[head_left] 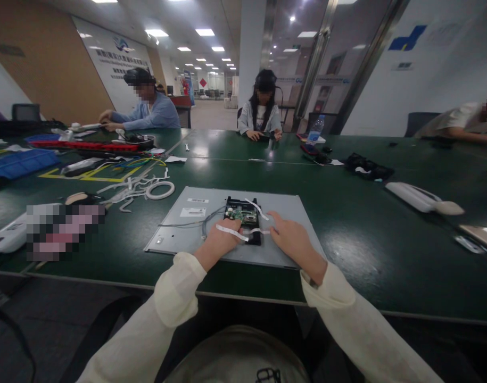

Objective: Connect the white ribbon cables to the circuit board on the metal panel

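A flat grey metal panel [283, 205] lies on the table in front of me. On its middle sits a black bracket [256, 238] with a green circuit board [238, 214]. My left hand [223, 238] is closed at the lower left of the board, fingers partly hidden. A narrow white strip [259, 231] runs from its fingertips to my right hand [293, 239], whose thumb side meets the other end; its index finger points outward. Another white strip [227, 231] lies across my left hand, and a third white strip [256, 208] slants over the bracket. Grey cables [187, 224] lead left from the board.
Left of the panel lie loose white strips [127, 190] and a white ring-shaped roll [160, 190]. A blue tray [25, 163] is farther left. White handheld devices [421, 198] rest at the right. Across the table sit two people [147, 110]; a bottle [315, 130] stands near the far edge.
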Demonstrator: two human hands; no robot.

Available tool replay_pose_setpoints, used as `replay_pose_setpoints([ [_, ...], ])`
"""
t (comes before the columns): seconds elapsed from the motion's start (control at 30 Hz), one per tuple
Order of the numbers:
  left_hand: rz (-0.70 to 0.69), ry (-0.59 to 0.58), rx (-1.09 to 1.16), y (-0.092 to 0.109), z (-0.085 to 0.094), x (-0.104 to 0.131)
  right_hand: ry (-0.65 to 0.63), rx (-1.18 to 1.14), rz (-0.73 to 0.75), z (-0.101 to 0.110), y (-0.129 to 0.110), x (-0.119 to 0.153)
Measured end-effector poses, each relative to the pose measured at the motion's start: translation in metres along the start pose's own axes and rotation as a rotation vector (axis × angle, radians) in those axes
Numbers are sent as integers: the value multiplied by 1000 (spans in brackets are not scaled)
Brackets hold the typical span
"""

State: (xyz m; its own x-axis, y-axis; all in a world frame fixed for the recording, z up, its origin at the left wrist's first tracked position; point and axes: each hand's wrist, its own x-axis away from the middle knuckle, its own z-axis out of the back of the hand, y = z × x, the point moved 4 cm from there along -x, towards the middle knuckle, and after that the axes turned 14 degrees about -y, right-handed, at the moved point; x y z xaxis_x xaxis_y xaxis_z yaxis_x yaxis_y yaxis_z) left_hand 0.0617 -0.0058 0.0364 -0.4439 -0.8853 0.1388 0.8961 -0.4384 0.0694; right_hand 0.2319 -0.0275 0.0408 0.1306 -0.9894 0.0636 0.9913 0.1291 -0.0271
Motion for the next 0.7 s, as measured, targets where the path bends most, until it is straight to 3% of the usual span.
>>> replay_pose_setpoints([
  [0.17, -29, -15, 54, -1, -2, 0, 111, -312, 249, 10, -16, 3],
  [0.27, -55, 16, 79, -2, -2, 1, 105, -463, 415, 16, -34, 6],
  [0.47, -127, 59, 161, -4, -1, 5, -94, -695, 516, 16, -62, 9],
  [0.7, -93, 94, 128, -12, 2, 6, -251, -1258, 596, 14, -62, 6],
])
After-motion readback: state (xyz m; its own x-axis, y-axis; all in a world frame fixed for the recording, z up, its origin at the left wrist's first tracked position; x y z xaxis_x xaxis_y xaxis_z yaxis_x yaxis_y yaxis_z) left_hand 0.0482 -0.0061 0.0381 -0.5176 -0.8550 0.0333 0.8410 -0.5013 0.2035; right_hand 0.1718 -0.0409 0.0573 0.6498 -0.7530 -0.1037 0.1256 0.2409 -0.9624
